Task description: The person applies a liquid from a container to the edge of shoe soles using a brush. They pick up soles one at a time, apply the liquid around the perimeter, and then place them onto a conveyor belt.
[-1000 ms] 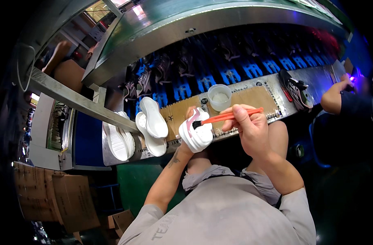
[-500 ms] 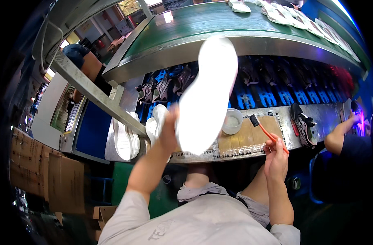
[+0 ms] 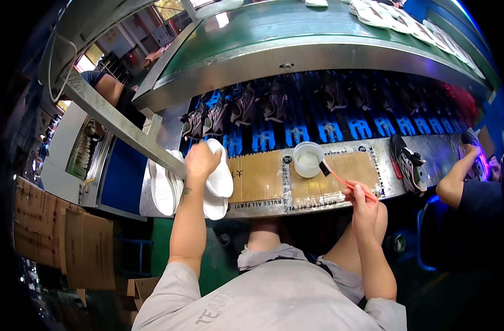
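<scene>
Up top, the green conveyor belt (image 3: 263, 27) sweeps across your frame, white shoe parts (image 3: 382, 17) lined up on it at the upper right. Below it runs your long metal counter (image 3: 442, 151), crossing the middle from left to right. Brown boxes (image 3: 89, 248) stack up at the lower left. Along the back of the counter, under the belt, dark shoes (image 3: 274, 102) sit in a row, with bright blue stands (image 3: 296, 134) in front of them.

Two sheets of flat cardboard (image 3: 256, 176) cover the centre of the counter. At the right edge, a co-worker's bent arm (image 3: 455, 175) reaches in beside a purple glow. Left of centre there's a pile of white soles (image 3: 163, 193), and just right of it two more, an upper sole (image 3: 221, 174) overlapping a lower sole (image 3: 215, 207).

And there's your left hand (image 3: 202, 160), right at that upper sole's left edge, its fingers hidden, so whether it grips I can't tell! One dark shoe (image 3: 410, 168) stands right of the cardboard. Your right hand (image 3: 364, 197), right of centre, is closed around the handle of an orange brush (image 3: 339, 178). A clear round tub (image 3: 308, 172) sits centre frame, the black bristles (image 3: 325, 169) close by its right side.
</scene>
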Motion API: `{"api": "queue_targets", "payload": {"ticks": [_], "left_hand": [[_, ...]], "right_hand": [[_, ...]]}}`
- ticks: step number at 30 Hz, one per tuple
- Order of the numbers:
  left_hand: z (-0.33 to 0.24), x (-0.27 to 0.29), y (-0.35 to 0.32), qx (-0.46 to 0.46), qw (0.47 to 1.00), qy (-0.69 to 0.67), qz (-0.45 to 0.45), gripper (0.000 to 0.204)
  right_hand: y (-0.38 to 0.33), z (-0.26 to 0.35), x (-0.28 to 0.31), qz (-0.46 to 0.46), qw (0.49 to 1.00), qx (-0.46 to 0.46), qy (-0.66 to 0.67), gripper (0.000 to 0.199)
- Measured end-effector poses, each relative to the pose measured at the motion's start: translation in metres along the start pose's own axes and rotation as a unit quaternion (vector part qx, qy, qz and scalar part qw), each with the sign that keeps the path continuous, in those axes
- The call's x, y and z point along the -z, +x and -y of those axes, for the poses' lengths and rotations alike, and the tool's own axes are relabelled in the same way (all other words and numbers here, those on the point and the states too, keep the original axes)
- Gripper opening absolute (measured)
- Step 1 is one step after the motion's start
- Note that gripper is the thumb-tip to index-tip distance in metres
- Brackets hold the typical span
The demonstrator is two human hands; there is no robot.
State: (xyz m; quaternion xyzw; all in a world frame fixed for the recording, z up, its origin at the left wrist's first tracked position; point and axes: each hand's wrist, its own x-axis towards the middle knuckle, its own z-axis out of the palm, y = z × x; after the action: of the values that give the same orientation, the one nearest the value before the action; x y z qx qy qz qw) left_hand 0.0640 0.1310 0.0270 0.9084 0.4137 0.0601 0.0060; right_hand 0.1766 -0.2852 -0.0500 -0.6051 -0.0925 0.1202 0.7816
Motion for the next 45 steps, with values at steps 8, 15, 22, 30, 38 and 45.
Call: {"api": "queue_targets", "payload": {"ticks": [8, 15, 22, 30, 38, 45], "left_hand": [[0.084, -0.088, -0.008, 0.042, 0.982, -0.16, 0.095, 0.032], [0.041, -0.083, -0.093, 0.131, 0.496, -0.815, 0.269, 0.06], [-0.018, -0.117, -0.175, 0.109, 0.15, -0.915, 0.359, 0.085], [-0.019, -0.112, -0.167, 0.021, 0.172, -0.923, 0.344, 0.084], [-0.021, -0.107, -0.144, -0.035, 0.222, -0.915, 0.334, 0.095], [-0.04, -0.084, -0.127, -0.056, 0.402, -0.867, 0.29, 0.106]], "right_hand": [[0.044, 0.027, -0.029, 0.112, 0.976, 0.101, -0.155, 0.026], [0.069, 0.045, -0.048, 0.121, 0.932, 0.138, -0.313, 0.024], [0.086, 0.039, -0.069, 0.173, 0.873, 0.12, -0.44, 0.023], [0.066, 0.047, -0.073, 0.143, 0.853, 0.248, -0.437, 0.015], [0.037, 0.017, -0.036, 0.172, 0.779, 0.354, -0.489, 0.023], [0.034, 0.014, -0.023, 0.158, 0.777, 0.378, -0.478, 0.023]]}}
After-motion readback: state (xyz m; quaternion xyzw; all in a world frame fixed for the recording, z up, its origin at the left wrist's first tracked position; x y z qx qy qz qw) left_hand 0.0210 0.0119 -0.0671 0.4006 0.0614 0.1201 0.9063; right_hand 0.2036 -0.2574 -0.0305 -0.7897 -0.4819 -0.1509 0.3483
